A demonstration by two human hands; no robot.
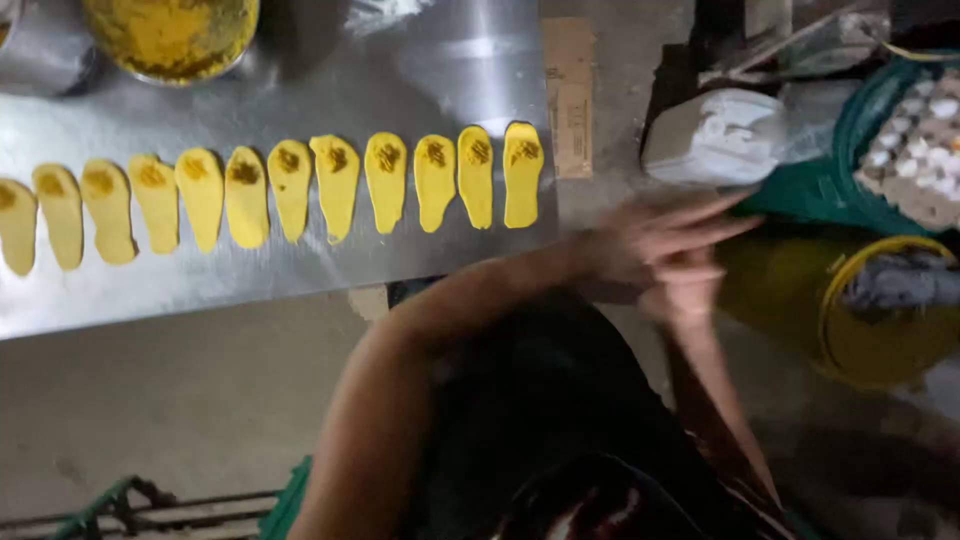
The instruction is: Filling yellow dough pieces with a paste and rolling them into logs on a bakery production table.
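Dark-clothed lap nearest, then both forearms meeting off the bench's [300, 270] right edge — left hand [650, 240] blurred, fingers spread and empty; right hand [685, 285] tucked under it, can't tell its fingers. Yellow dough ovals [385, 180], each dabbed with filling, sit in a row left of the hands. Looks like a pause between pieces — next move probably needs more dough.

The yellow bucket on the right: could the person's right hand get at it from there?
Probably yes. The right hand, blurred, is just left of the bucket, and nothing seems to lie between them; the left hand is above it.
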